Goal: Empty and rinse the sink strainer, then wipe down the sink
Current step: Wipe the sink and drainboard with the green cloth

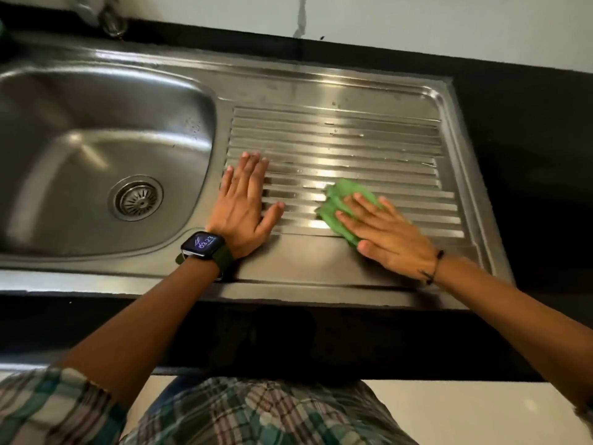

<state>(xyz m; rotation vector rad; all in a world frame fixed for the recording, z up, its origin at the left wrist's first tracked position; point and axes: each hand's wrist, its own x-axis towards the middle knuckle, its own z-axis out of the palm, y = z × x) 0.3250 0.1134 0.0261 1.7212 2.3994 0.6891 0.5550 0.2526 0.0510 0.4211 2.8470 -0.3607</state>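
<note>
A stainless steel sink point(96, 130) fills the left of the view, with its round strainer point(136, 199) seated in the drain. To its right lies the ribbed drainboard point(353, 146). My left hand point(245, 205) rests flat, fingers straight, on the drainboard's left end beside the basin. My right hand point(390, 234) presses flat on a green cloth point(343, 195) on the ribs near the front; the cloth sticks out past the fingertips.
A black counter point(519, 155) surrounds the sink on the right and front. The tap base point(110, 17) stands at the back left against a white wall. Water drops dot the drainboard's far ribs.
</note>
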